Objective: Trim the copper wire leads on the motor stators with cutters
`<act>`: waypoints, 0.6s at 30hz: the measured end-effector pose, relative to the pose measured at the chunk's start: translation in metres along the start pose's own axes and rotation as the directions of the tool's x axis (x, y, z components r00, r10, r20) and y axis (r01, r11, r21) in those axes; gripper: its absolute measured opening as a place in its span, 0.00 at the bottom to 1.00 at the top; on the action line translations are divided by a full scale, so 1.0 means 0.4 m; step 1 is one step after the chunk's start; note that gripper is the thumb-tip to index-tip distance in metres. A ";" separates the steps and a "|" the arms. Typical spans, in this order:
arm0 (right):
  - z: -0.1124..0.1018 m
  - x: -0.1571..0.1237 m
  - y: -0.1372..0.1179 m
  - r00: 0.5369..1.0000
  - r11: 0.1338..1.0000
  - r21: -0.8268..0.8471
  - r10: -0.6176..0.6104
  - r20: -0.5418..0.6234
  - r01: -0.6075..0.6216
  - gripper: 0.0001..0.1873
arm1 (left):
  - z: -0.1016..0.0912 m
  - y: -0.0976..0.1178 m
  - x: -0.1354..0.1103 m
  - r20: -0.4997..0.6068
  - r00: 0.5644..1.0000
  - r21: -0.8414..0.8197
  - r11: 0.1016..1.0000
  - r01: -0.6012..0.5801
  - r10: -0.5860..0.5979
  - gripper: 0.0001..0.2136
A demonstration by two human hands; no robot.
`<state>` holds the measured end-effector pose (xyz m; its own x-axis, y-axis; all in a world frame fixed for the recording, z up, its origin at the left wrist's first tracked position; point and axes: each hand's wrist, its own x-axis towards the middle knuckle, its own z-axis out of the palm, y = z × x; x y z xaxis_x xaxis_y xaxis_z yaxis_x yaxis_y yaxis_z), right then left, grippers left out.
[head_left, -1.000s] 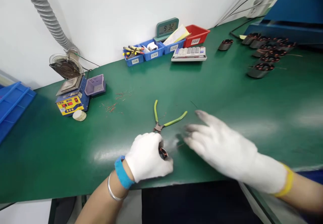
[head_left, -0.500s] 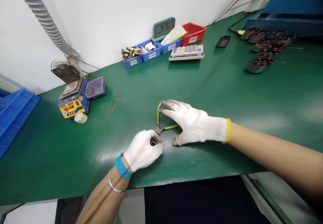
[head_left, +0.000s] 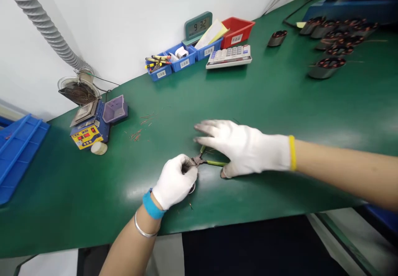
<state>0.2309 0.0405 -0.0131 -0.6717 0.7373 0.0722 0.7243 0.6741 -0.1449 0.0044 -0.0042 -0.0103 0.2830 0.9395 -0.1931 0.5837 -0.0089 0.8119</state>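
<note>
At the near edge of the bench (head_left: 280, 101), the gloved left hand (head_left: 174, 181) curls shut around a small part (head_left: 185, 169) beside the cutters (head_left: 200, 159). The right hand (head_left: 245, 149) lies fingers-spread over their green handles, grip unclear.

Both hands gloved in white knit. Left hand (head_left: 174, 180): blue cuff (head_left: 151, 206) at the wrist, thin silver bangle (head_left: 141, 230) just behind it. Right hand (head_left: 245, 149): yellow cuff (head_left: 292, 153), fingertips (head_left: 202, 127) greyed with grime, thumb tip too. Both cuffs are narrow bright bands. Forearms bare past the cuffs.
</note>
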 end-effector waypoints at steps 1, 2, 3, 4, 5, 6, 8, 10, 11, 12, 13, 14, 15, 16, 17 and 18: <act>0.000 0.015 0.012 0.999 1.000 0.009 0.006 0.032 -0.006 0.58 | 0.001 -0.001 0.002 -0.007 1.000 -0.017 1.000 0.009 -0.009 0.06; 0.001 0.027 0.025 0.998 1.000 0.016 0.025 0.061 -0.026 0.61 | 0.002 -0.003 0.004 -0.013 1.000 -0.036 0.999 0.020 -0.020 0.06; 0.002 0.034 0.037 0.995 0.999 0.015 0.047 0.090 -0.048 0.60 | 0.003 -0.005 0.006 -0.018 0.999 -0.053 0.998 0.030 -0.031 0.05; 0.006 0.033 0.046 0.993 0.998 0.004 0.062 0.104 -0.063 0.57 | 0.004 -0.007 0.008 -0.022 0.999 -0.068 0.997 0.039 -0.040 0.05; 0.012 0.026 0.052 0.993 0.998 -0.019 0.066 0.099 -0.064 0.53 | 0.006 -0.008 0.010 -0.023 0.998 -0.083 0.995 0.049 -0.051 0.05; 0.020 0.013 0.053 0.995 0.997 -0.052 0.065 0.079 -0.061 0.48 | 0.006 -0.007 0.011 -0.023 0.998 -0.099 0.993 0.061 -0.064 0.05; 0.037 -0.024 0.043 0.997 0.988 -0.139 0.077 0.015 -0.074 0.38 | 0.005 -0.003 0.011 -0.017 0.995 -0.141 0.985 0.095 -0.099 0.04; 0.050 -0.060 0.019 0.993 0.962 -0.245 0.114 -0.041 -0.121 0.32 | -0.003 0.007 0.006 -0.015 0.991 -0.176 0.976 0.126 -0.130 0.02; 0.053 -0.073 0.006 0.987 0.941 -0.296 0.152 -0.062 -0.163 0.29 | -0.008 0.014 0.003 -0.019 0.991 -0.167 0.978 0.128 -0.133 0.04; 0.055 -0.081 -0.008 0.978 0.918 -0.339 0.196 -0.071 -0.208 0.27 | -0.013 0.021 -0.002 -0.018 0.991 -0.137 0.983 0.126 -0.130 0.07; 0.056 -0.086 -0.019 0.967 0.893 -0.371 0.245 -0.071 -0.253 0.26 | -0.017 0.028 -0.006 -0.010 0.991 -0.097 0.987 0.131 -0.133 0.10; 0.058 -0.087 -0.027 0.954 0.873 -0.390 0.291 -0.068 -0.294 0.26 | -0.020 0.034 -0.010 0.003 0.990 -0.060 0.988 0.142 -0.142 0.12; 0.061 -0.085 -0.031 0.942 0.860 -0.390 0.326 -0.075 -0.329 0.26 | -0.021 0.038 -0.012 0.016 0.987 -0.034 0.987 0.159 -0.158 0.12; 0.066 -0.081 -0.030 0.935 0.860 -0.370 0.339 -0.099 -0.351 0.26 | -0.020 0.040 -0.014 0.028 0.984 -0.023 0.984 0.176 -0.175 0.11; 0.073 -0.078 -0.024 0.935 0.876 -0.327 0.325 -0.141 -0.354 0.25 | -0.018 0.040 -0.014 0.032 0.982 -0.024 0.982 0.189 -0.188 0.09; 0.081 -0.076 -0.014 0.936 0.901 -0.268 0.296 -0.192 -0.340 0.24 | -0.014 0.038 -0.013 0.024 0.981 -0.032 0.981 0.191 -0.190 0.07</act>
<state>0.2421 0.0129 -0.0465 -0.3845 0.8979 0.2144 0.9229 0.3691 0.1094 0.0075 -0.0076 0.0060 0.1848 0.9155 -0.3574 0.6027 0.1817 0.7770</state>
